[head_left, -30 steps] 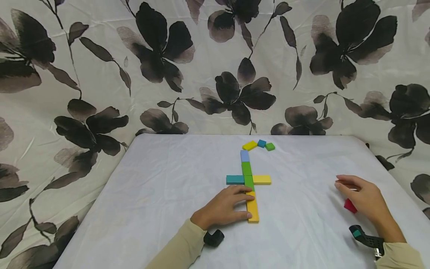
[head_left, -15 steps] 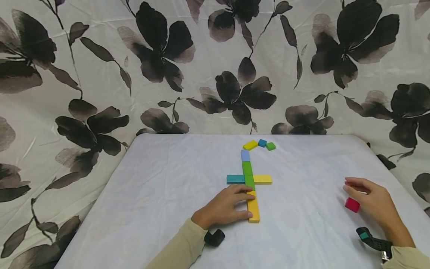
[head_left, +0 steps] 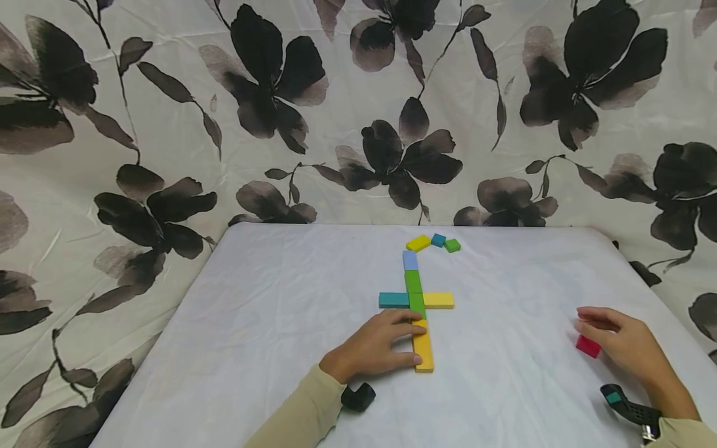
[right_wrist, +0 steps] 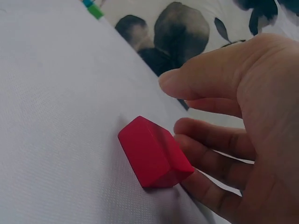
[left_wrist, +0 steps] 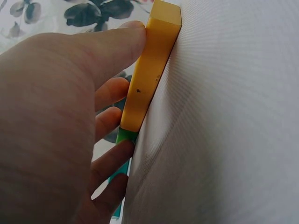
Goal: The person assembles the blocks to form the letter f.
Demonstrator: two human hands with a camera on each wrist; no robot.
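Note:
A long orange-yellow block point(head_left: 424, 354) lies flat at the near end of a line of blocks. My left hand point(head_left: 372, 347) rests against its left side, the thumb touching near the close end and the fingers reaching the far end and the green block point(head_left: 417, 303) beyond. In the left wrist view the thumb lies on the orange-yellow block point(left_wrist: 148, 70) with the fingers lightly bent. Off to the right is a red block point(head_left: 587, 346). Over and beside it hovers my right hand point(head_left: 627, 342), thumb and fingers apart; in the right wrist view the fingertips are close to the red block point(right_wrist: 154, 156).
Ahead, the line continues with another green block point(head_left: 412, 281) and a light blue block point(head_left: 411, 261). A teal block point(head_left: 394, 300) and a yellow block point(head_left: 439, 301) stick out sideways. Small yellow point(head_left: 418, 242), blue point(head_left: 439, 240) and green point(head_left: 452, 246) blocks curve near the far edge.
My right hand has shifted right and then come nearer me, down toward the red block, now partly covering it. The left hand and the line of blocks stay put.

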